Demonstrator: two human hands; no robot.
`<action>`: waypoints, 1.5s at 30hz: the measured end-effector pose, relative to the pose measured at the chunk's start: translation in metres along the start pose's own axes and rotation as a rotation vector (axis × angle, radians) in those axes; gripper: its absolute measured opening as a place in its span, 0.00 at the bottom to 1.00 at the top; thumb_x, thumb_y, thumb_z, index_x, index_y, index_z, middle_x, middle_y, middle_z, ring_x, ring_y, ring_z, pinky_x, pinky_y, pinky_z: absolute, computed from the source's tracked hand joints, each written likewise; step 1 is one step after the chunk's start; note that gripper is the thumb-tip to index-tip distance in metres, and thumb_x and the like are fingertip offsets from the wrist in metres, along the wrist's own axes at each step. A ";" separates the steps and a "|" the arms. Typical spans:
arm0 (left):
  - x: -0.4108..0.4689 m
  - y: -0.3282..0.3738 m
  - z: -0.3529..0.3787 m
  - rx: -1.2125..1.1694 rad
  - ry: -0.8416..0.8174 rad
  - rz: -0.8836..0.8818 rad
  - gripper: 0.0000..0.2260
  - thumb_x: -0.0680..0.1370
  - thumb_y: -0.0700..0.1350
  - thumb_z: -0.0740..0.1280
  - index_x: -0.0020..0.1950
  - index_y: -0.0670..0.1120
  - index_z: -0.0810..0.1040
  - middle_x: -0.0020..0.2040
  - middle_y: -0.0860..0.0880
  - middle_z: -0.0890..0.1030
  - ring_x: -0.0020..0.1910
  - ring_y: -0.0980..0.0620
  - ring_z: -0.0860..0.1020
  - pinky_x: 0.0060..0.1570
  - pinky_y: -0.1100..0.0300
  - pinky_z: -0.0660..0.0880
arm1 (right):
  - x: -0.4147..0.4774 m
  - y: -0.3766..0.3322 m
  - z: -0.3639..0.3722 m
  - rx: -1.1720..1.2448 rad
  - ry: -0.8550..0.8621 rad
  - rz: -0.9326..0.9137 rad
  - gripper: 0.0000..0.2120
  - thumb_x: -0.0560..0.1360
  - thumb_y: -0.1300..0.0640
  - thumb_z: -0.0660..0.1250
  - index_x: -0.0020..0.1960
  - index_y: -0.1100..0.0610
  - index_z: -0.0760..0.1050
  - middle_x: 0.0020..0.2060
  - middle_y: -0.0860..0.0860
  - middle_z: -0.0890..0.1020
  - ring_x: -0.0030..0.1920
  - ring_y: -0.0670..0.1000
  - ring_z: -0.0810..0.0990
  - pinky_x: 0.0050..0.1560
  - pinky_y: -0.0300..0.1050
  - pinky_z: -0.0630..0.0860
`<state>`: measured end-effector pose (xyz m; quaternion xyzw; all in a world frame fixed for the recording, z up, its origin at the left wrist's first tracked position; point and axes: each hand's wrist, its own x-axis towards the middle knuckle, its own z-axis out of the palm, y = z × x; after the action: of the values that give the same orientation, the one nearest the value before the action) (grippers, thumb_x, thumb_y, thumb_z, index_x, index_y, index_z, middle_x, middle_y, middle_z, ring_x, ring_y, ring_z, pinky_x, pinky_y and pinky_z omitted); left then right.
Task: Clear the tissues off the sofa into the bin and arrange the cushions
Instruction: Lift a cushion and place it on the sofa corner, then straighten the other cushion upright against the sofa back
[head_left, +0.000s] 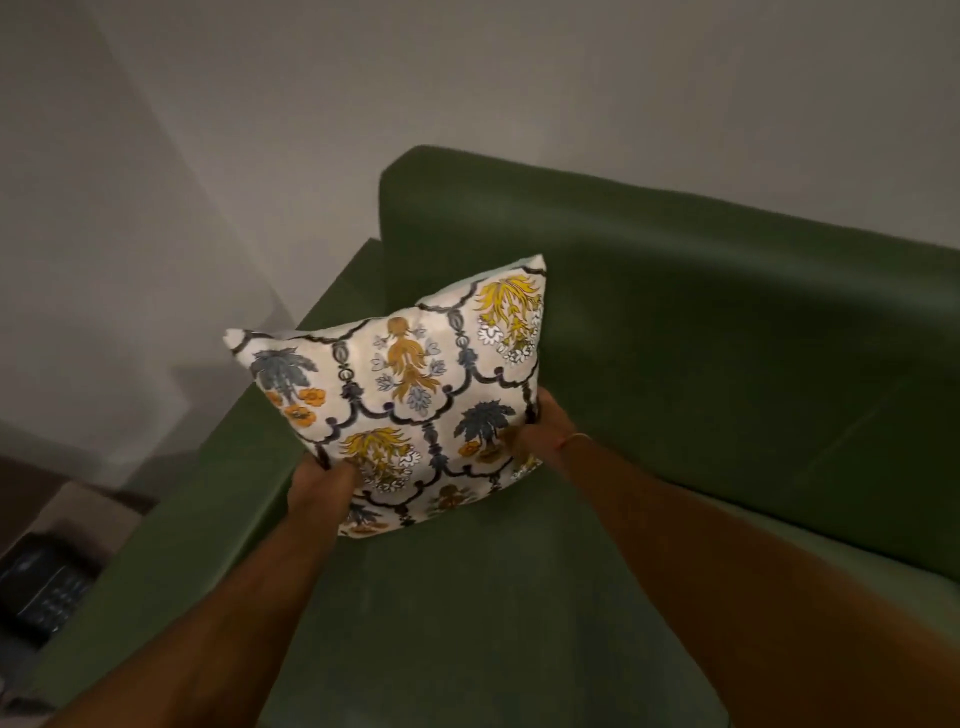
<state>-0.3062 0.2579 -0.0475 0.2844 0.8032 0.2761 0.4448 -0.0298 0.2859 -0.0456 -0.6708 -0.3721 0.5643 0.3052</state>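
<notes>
Two hands are shown on one printed cushion in the head view. The left hand is clamped on the lower left edge and the right hand on the lower right edge, each pinching the fabric, so that the cushion is kept upright and steered from both sides. It is held in the left corner of the green sofa, its lower edge at the seat, presumably for propping between armrest and backrest. No tissues or bin are visible.
</notes>
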 end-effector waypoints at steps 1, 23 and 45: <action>0.003 0.001 0.002 -0.034 0.025 -0.016 0.23 0.66 0.43 0.68 0.61 0.45 0.76 0.57 0.39 0.81 0.55 0.36 0.79 0.58 0.38 0.76 | 0.001 0.002 0.009 0.055 0.010 -0.012 0.42 0.62 0.75 0.73 0.71 0.59 0.62 0.64 0.62 0.76 0.65 0.61 0.74 0.60 0.58 0.77; -0.047 0.065 0.111 0.493 -0.312 0.266 0.22 0.64 0.39 0.67 0.58 0.44 0.78 0.57 0.39 0.81 0.57 0.38 0.77 0.58 0.45 0.75 | -0.094 0.092 -0.071 0.382 0.485 0.000 0.40 0.60 0.60 0.80 0.67 0.49 0.64 0.58 0.49 0.79 0.59 0.54 0.78 0.60 0.60 0.77; -0.415 0.008 0.480 0.855 -1.036 0.605 0.29 0.70 0.42 0.74 0.70 0.47 0.70 0.64 0.45 0.77 0.62 0.45 0.77 0.65 0.51 0.73 | -0.327 0.285 -0.413 0.640 1.302 0.283 0.42 0.67 0.60 0.76 0.74 0.52 0.56 0.72 0.57 0.68 0.71 0.55 0.68 0.72 0.55 0.65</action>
<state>0.2976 0.0633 -0.0272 0.7359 0.4141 -0.1204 0.5220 0.3924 -0.1385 -0.0360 -0.7894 0.1571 0.1670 0.5695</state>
